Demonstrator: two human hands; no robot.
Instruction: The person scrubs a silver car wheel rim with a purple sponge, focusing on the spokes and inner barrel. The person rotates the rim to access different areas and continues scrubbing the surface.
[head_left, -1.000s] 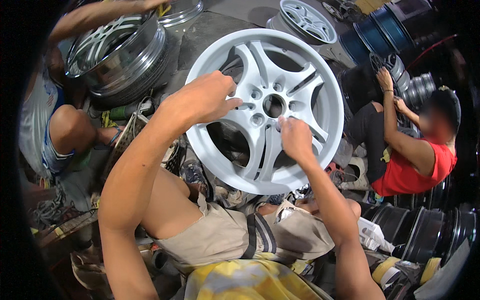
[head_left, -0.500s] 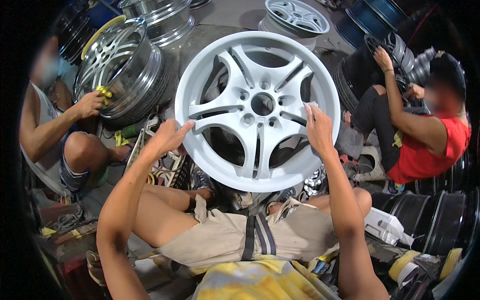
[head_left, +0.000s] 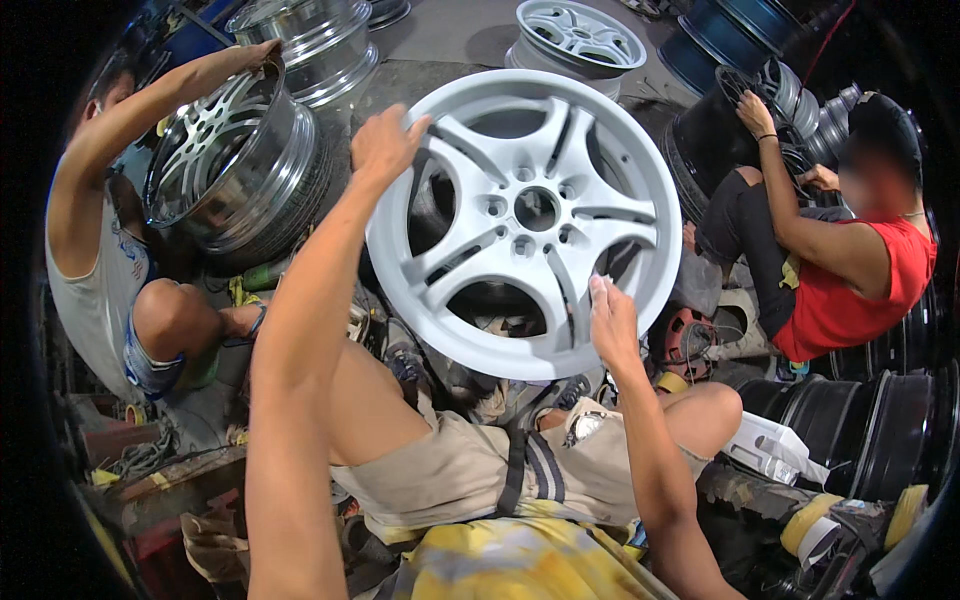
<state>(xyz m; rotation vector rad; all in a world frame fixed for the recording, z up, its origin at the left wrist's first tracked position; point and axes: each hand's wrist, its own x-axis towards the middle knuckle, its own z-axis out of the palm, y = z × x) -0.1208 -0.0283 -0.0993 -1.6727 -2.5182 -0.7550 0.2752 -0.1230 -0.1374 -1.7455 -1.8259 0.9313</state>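
A pale grey-white wheel rim (head_left: 500, 228) with a spoked face stands tilted toward me in front of my knees. My left hand (head_left: 385, 145) is closed at its upper left edge, with the fingers bent over the lip. Low on the right side of the face, my right hand (head_left: 613, 318) is closed beside a slotted spoke. A small whitish piece shows at its fingertips, too little to name. The palm and the other fingers' grip are partly hidden from view.
On the left a person (head_left: 105, 260) reaches over a chrome wheel (head_left: 255, 185) resting on a tyre. At right another person in a red top (head_left: 850, 290) handles a dark wheel (head_left: 700, 130). Another white rim (head_left: 580, 35) lies beyond. Black rims (head_left: 880, 435) lie at lower right, near yellow tape rolls (head_left: 808, 525).
The white rim has turned clockwise. My left hand has moved up along its edge, and my right hand has come down the face. The left person's arm has risen to the chrome wheel's top.
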